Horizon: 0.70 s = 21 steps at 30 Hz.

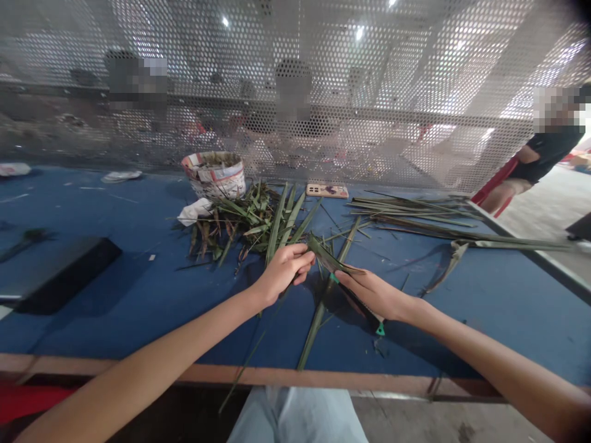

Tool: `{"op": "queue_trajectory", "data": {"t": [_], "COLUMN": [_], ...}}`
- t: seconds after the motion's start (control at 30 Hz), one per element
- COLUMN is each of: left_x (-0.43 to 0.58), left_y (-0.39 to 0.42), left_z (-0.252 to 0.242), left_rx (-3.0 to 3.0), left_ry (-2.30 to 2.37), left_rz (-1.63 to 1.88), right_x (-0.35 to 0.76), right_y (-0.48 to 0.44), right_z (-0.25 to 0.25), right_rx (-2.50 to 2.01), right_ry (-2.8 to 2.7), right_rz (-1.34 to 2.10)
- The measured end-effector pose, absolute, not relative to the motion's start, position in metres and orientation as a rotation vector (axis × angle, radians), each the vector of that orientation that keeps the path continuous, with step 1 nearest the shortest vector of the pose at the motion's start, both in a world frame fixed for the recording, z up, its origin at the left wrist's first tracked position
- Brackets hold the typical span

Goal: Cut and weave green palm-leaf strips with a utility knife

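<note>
My left hand point(289, 267) is closed in a pinch on a folded green leaf strip point(327, 255), just above the middle of the blue table. My right hand point(376, 292) is closed around a black cutter knife point(369, 314) with green ends, its thumb side against the same leaf strip. The blade is not clearly visible. A thick green stalk point(318, 323) lies on the table beneath my hands, pointing towards me. From under my left hand a thin leaf strand point(247, 366) hangs over the front edge.
A heap of cut leaves point(249, 218) lies beside a paper-covered tub point(217, 175). Behind are a phone point(327, 191) and a perforated metal screen point(392, 80). Long leaf strips point(415, 212) lie at right. A black box-like object point(69, 271) sits left; a person point(545, 154) sits far right.
</note>
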State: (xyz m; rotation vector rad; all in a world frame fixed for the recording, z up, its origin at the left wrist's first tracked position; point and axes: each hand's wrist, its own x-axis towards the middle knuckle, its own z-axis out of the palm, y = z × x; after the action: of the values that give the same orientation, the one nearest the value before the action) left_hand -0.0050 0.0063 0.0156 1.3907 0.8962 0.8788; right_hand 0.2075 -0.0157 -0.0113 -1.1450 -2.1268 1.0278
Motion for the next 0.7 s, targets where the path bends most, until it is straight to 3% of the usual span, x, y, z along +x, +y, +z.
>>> {"op": "queue_trajectory", "data": {"t": [0.7], "left_x": [-0.0138], "left_y": [0.0154], "left_z": [0.0152], "left_rx": [1.47], "left_ry": [0.832], "left_rz": [0.766], "right_x": [0.2121], "right_y": [-0.0128], "right_z": [-0.0082], "right_rx": [-1.059], "right_ry": [-2.173], "right_rz": [0.942]}}
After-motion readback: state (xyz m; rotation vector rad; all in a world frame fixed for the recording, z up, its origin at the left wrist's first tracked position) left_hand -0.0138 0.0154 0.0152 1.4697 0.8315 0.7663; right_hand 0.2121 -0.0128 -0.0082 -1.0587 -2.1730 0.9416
